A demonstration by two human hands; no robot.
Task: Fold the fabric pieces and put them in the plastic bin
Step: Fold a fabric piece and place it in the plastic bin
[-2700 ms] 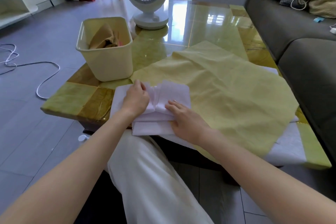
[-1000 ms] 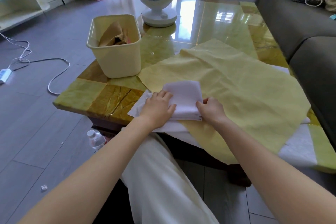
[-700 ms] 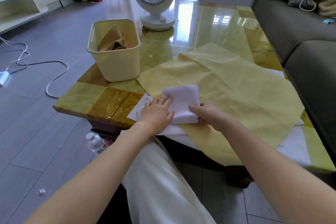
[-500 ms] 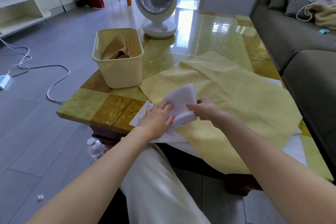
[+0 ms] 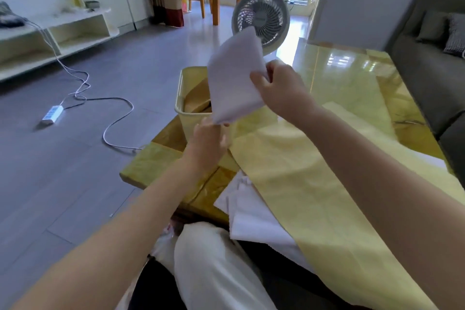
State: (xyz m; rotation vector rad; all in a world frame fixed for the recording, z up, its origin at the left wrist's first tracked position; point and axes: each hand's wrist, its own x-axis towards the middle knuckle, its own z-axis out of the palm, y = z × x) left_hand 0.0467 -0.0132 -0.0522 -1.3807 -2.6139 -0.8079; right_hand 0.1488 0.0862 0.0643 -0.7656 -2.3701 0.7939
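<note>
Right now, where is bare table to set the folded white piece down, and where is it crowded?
Free: glossy tabletop between the fan and the yellow fabric; the table corner nearer than the bin. Crowded: the near edge, where white fabric lies under the yellow fabric; brown fabric sits in the bin.

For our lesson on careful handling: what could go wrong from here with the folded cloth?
The right hand pinches the white cloth by one edge, so the fold may fall open. The bin already holds brown fabric, so the cloth may land crooked or catch the rim.
</note>
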